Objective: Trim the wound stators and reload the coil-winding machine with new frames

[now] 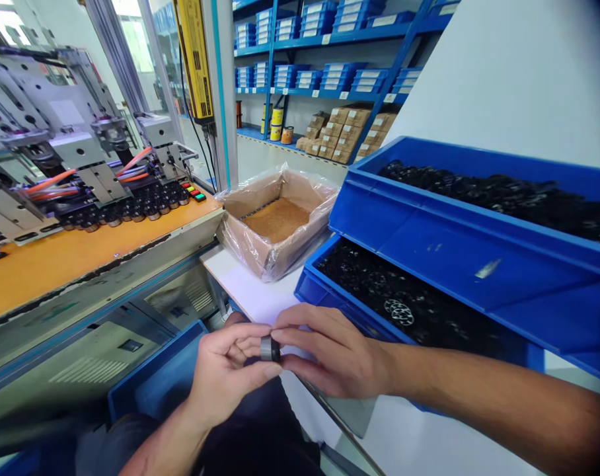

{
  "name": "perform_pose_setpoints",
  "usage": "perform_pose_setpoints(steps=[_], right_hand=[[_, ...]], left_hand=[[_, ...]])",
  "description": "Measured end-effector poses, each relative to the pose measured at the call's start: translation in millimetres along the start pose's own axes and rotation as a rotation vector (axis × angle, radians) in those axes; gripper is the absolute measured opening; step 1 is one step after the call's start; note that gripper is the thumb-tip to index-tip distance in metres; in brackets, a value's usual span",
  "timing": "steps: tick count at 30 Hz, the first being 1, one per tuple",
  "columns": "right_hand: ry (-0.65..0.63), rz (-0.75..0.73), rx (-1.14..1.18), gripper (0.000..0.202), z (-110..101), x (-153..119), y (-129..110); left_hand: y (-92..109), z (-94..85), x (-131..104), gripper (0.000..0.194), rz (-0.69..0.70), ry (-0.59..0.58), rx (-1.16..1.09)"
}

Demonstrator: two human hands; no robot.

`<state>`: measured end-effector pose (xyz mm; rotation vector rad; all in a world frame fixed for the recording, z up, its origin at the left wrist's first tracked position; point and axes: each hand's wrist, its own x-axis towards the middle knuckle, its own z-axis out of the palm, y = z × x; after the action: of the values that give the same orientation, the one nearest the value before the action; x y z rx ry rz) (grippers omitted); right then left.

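Observation:
A small round part [269,349], with a grey metallic band and a black end, sits between my two hands just above my lap. My left hand [218,370] has its thumb and index finger closed on the grey side. From the other side, the fingertips of my right hand [337,350] pinch the black end. Beyond my right hand, a lower blue bin [324,301] holds many thin black parts, with one pale, openwork disc [399,312] among them. An upper blue bin [429,228], heaped with similar black pieces, rests above it.
A cardboard box lined with clear plastic [280,250] stands on the white table [245,284]. To the left, an orange machine bench [82,254] carries a row of small black round parts [131,210] and colored buttons [193,192]. Blue shelving [330,39] stands behind.

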<state>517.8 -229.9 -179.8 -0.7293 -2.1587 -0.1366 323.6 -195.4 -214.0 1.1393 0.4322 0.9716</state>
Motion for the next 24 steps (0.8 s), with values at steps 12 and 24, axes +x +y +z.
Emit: perform_pose_setpoints(steps=[12, 24], right_hand=[[0.036, -0.023, -0.005, 0.019, -1, 0, -1], [0.03, -0.196, -0.134, 0.026, -1, 2, 4]], left_hand=[[3, 3.4, 1, 0.042, 0.01, -0.025, -0.016], [-1, 18.7, -4, 0.037, 0.056, 0.089, -0.011]])
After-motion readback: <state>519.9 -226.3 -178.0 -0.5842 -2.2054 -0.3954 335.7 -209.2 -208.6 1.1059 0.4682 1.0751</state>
